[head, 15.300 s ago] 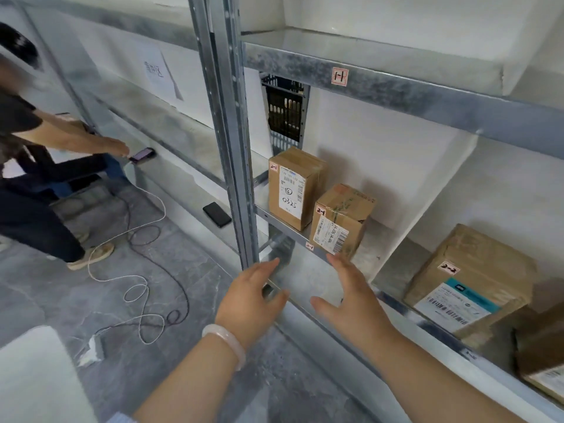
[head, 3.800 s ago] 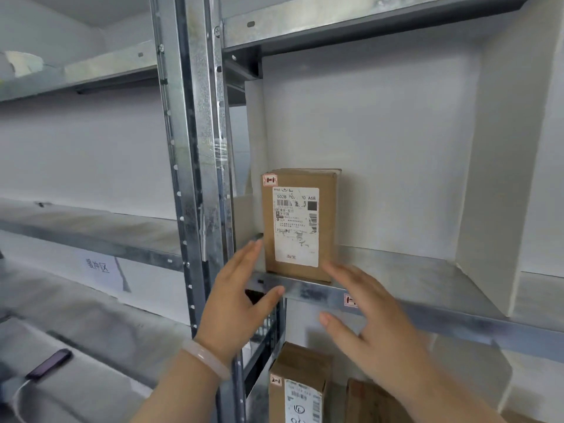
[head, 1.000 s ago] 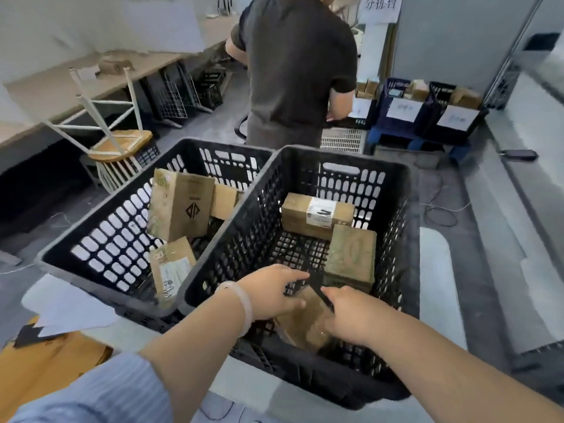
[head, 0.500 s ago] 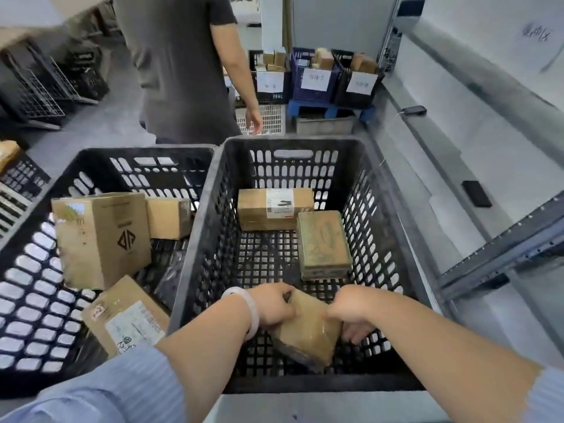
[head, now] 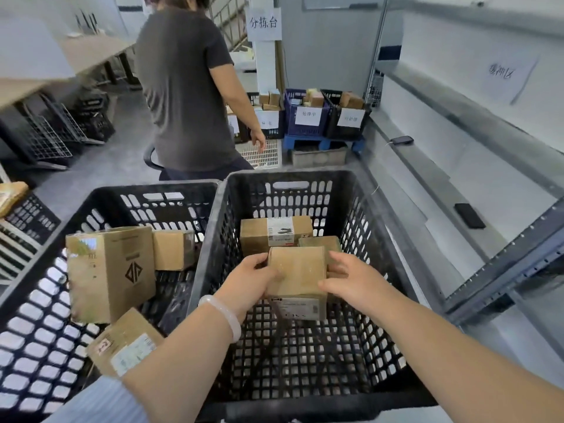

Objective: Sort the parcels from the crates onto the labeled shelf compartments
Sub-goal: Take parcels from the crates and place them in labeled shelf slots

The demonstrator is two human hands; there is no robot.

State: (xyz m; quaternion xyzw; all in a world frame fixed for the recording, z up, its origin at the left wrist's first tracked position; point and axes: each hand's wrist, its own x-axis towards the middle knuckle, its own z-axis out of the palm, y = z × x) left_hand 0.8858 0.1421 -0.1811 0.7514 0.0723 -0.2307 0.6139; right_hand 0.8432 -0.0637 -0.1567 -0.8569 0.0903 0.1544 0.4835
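Now held: box [head: 295,271], inside crate [head: 290,176]
Left hand [head: 248,282]: fingers curl round left edge
Right hand [head: 351,279]: fingers curl round right edge

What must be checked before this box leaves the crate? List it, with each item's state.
1. Grip: left hand and right hand hold the box by opposite sides: ok.
2. Lift: box is off the crate floor, but between its walls: ok.
3. Label: faces the camera, too blurred to read the compartment: cannot tell.
4. Neighbours: two parcels lie behind the box; whether they touch it: cannot tell.
5. Way to the shelf on the right: the person stands beyond the crates, not in it: ok.
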